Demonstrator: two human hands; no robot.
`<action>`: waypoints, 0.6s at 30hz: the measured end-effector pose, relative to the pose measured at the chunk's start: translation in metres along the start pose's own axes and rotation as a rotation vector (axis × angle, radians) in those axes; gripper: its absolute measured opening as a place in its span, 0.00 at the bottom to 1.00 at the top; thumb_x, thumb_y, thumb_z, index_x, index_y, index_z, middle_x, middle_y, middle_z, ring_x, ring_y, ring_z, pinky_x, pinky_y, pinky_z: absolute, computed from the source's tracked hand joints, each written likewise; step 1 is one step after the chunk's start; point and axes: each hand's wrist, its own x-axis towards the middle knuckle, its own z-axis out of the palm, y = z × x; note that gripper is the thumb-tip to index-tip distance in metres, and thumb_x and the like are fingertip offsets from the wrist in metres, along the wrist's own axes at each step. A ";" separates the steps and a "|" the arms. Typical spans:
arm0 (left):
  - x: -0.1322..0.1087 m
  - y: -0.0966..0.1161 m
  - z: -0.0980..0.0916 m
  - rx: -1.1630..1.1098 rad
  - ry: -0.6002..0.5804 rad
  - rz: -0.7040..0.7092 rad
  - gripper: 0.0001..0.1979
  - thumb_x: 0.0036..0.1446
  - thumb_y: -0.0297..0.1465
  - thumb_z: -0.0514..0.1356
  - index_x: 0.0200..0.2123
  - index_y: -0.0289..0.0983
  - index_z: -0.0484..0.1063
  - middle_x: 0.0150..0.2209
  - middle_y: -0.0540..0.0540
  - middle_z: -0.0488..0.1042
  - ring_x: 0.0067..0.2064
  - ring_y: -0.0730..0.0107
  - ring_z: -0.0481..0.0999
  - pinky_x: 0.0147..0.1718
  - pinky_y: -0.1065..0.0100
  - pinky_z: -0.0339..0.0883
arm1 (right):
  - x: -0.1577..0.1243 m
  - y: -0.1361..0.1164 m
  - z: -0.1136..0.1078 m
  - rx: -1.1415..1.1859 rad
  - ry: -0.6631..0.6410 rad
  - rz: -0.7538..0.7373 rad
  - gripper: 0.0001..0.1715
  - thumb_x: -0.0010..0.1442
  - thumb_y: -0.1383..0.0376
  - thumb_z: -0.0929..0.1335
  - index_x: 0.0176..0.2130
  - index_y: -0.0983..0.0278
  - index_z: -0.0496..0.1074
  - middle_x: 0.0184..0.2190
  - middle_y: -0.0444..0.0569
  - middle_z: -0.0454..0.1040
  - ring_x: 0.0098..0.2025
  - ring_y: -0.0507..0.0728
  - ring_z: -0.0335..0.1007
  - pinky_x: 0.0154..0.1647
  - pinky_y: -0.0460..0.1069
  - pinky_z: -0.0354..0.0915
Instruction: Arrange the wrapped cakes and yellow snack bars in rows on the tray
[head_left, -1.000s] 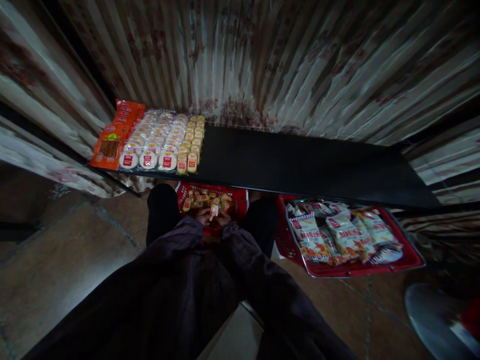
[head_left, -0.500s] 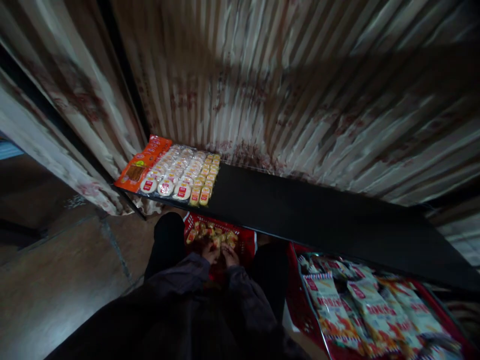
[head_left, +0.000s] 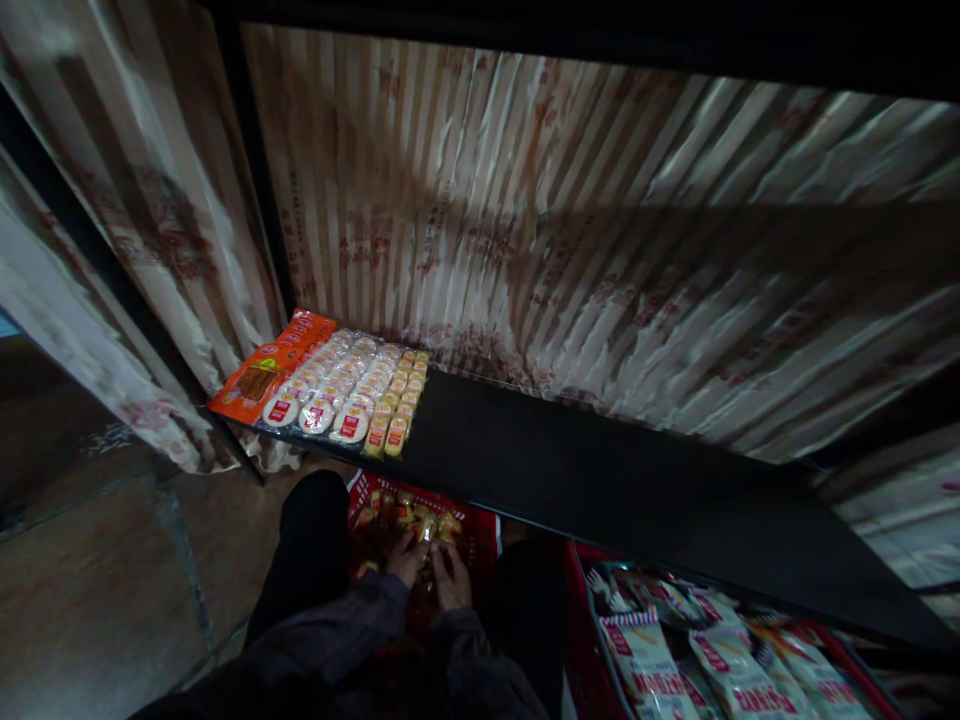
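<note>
Under the black shelf's (head_left: 600, 500) front edge sits a red basket (head_left: 484, 530). Between its side edges, the left hand (head_left: 406, 560) curls nearly closed on a wrapped snack (head_left: 427, 527); the right hand (head_left: 452, 580) adjoins, fingers half-extended, grip unclear.

Cannot make out any word. Shows only as pale marks on the orange packet (head_left: 271, 366); comes too small on the red-labelled round packets (head_left: 349, 423) and yellow packets (head_left: 396, 437), too dark on the gold-wrapped pieces (head_left: 427, 527). Runs large and red, perhaps in Chinese characters, across the pale bags (head_left: 645, 655); small and vertical down the curtain (head_left: 480, 150).
</note>
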 end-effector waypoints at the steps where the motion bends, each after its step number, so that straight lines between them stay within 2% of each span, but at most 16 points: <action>1: 0.000 0.005 0.000 0.002 -0.009 0.019 0.24 0.51 0.41 0.64 0.49 0.36 0.74 0.52 0.39 0.76 0.56 0.57 0.73 0.53 0.63 0.69 | -0.002 -0.008 0.002 0.011 0.005 -0.011 0.35 0.45 0.37 0.69 0.35 0.63 0.77 0.36 0.50 0.81 0.42 0.61 0.76 0.49 0.52 0.69; 5: 0.002 0.027 0.001 0.013 -0.029 0.149 0.17 0.57 0.37 0.57 0.46 0.37 0.76 0.51 0.41 0.77 0.58 0.59 0.71 0.58 0.63 0.64 | -0.004 -0.038 0.008 0.004 -0.027 -0.106 0.29 0.49 0.43 0.70 0.39 0.63 0.76 0.38 0.50 0.80 0.43 0.59 0.76 0.48 0.51 0.69; 9: 0.006 0.037 0.006 -0.017 -0.095 0.239 0.20 0.62 0.38 0.48 0.45 0.34 0.75 0.46 0.39 0.79 0.52 0.59 0.76 0.57 0.61 0.66 | 0.002 -0.062 0.012 -0.056 -0.036 -0.181 0.23 0.50 0.50 0.70 0.41 0.62 0.74 0.37 0.50 0.79 0.40 0.59 0.75 0.44 0.50 0.70; 11: 0.008 0.039 0.011 -0.045 -0.097 0.263 0.22 0.63 0.38 0.46 0.47 0.32 0.74 0.44 0.37 0.79 0.48 0.59 0.78 0.55 0.59 0.68 | 0.008 -0.069 0.014 -0.073 -0.054 -0.186 0.22 0.51 0.53 0.69 0.42 0.63 0.74 0.36 0.50 0.79 0.39 0.58 0.75 0.42 0.50 0.70; 14: 0.010 0.045 0.018 -0.076 -0.037 0.274 0.24 0.63 0.38 0.47 0.54 0.30 0.69 0.50 0.34 0.76 0.52 0.59 0.76 0.56 0.60 0.66 | 0.018 -0.075 0.014 -0.109 -0.066 -0.206 0.22 0.52 0.54 0.68 0.43 0.64 0.74 0.37 0.51 0.79 0.40 0.58 0.75 0.44 0.50 0.70; 18: 0.009 0.057 0.021 -0.051 -0.026 0.368 0.25 0.63 0.38 0.48 0.57 0.31 0.67 0.62 0.35 0.66 0.63 0.61 0.66 0.63 0.63 0.56 | 0.031 -0.079 0.011 -0.125 -0.078 -0.205 0.25 0.52 0.52 0.68 0.45 0.65 0.75 0.42 0.53 0.80 0.45 0.60 0.75 0.50 0.51 0.68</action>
